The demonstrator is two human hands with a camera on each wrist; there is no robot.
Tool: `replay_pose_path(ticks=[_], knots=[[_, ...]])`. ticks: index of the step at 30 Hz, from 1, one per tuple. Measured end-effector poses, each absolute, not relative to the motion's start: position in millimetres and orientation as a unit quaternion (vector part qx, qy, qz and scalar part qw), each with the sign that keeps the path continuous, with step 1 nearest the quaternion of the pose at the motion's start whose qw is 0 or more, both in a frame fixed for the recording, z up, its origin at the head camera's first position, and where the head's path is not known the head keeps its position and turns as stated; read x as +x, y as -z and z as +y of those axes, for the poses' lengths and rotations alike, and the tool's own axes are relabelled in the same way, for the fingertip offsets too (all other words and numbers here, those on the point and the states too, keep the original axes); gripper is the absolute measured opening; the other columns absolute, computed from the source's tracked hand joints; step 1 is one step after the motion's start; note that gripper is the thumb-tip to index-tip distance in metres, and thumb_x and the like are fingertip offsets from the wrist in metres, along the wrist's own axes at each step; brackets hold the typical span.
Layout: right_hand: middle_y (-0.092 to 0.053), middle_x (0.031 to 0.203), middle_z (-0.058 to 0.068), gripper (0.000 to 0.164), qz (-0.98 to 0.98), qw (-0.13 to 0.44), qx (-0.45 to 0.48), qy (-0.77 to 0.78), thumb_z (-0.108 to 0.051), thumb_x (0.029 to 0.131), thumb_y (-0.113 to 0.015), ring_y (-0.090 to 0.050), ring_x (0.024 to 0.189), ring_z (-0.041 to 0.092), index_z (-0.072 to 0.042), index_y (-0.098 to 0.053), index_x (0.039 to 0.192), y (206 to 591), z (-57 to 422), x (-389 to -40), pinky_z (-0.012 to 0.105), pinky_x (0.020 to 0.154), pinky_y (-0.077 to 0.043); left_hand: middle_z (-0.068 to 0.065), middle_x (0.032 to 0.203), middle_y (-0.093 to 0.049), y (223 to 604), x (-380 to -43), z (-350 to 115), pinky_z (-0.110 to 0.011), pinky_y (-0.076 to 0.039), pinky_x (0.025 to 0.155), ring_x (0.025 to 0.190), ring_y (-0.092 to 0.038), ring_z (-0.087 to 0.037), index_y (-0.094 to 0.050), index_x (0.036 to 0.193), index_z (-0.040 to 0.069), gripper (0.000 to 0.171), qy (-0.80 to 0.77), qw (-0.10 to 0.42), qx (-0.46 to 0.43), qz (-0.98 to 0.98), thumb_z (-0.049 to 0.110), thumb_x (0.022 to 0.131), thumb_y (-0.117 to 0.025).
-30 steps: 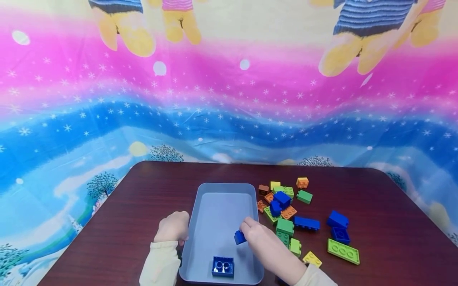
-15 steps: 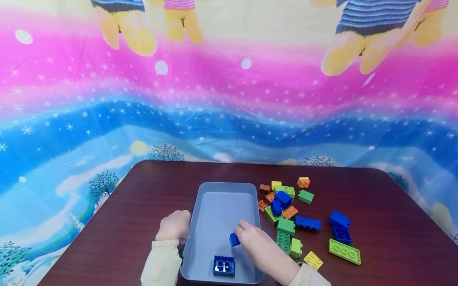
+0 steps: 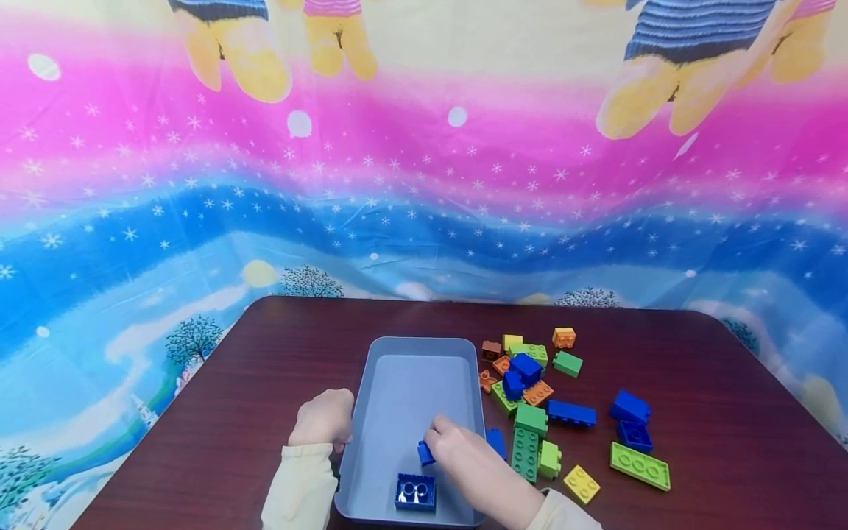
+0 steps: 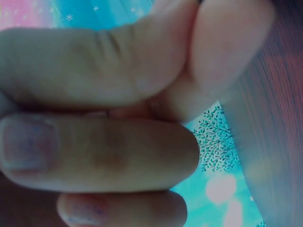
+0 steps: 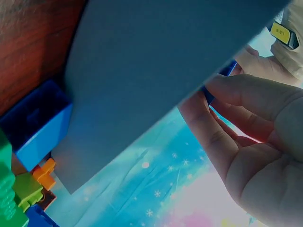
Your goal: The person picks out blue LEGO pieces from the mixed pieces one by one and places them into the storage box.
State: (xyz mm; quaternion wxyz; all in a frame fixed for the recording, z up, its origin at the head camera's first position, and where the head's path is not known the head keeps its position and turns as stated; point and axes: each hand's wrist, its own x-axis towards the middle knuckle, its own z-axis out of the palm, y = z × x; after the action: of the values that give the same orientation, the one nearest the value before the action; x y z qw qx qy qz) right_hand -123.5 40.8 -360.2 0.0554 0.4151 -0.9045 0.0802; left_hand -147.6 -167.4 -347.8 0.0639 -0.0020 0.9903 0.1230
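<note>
A patterned cloth hangs behind a dark table. In the head view, the right hand crosses the right wall of a gray tray and pinches a blue brick, partly hidden by its fingers, over the tray's floor; whether the brick touches it cannot be told. A hollow brick lies nearer the person in the tray. Just outside the right wall sits a spare brick, partly behind the wrist; then come 1 green brick, 1 long brick, 1 yellow brick and a mixed heap. The left hand is beside the left wall.

The left wrist view shows its fingers tightly curled, with nothing visible in them.

In the right wrist view, the tray blocks part of the pinched brick; thumb and fingers are nearly closed around it.
</note>
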Motion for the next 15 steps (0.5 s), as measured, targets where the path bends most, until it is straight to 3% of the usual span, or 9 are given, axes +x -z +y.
replay_pose_path(ticks=[6,15], knots=[[-0.065,0.087,0.006,0.018,-0.900,0.057,0.426,-0.071,-0.005,0.078,-0.068,-0.060,0.072,0.006,-0.001,-0.070,0.096,363.0,36.0,-121.5,0.018,0.064,-0.058,-0.012,0.047,-0.069,347.6,-147.2,-168.0,-0.041,-0.051,0.052,0.048,-0.056,-0.015,-0.064,0.054,0.002,0.016,-0.123,0.068,-0.003,0.990,-0.009,0.064,-0.068],[-0.067,0.094,0.006,0.026,-0.910,0.001,0.408,-0.078,-0.008,0.079,-0.068,-0.063,0.078,0.007,-0.004,-0.070,0.104,366.7,31.2,-121.7,0.021,0.072,-0.059,-0.012,0.046,-0.068,347.6,-148.2,-167.1,-0.037,-0.048,0.050,0.047,-0.054,-0.015,-0.063,0.053,0.002,0.018,-0.128,0.070,-0.004,0.989,-0.011,0.065,-0.066]])
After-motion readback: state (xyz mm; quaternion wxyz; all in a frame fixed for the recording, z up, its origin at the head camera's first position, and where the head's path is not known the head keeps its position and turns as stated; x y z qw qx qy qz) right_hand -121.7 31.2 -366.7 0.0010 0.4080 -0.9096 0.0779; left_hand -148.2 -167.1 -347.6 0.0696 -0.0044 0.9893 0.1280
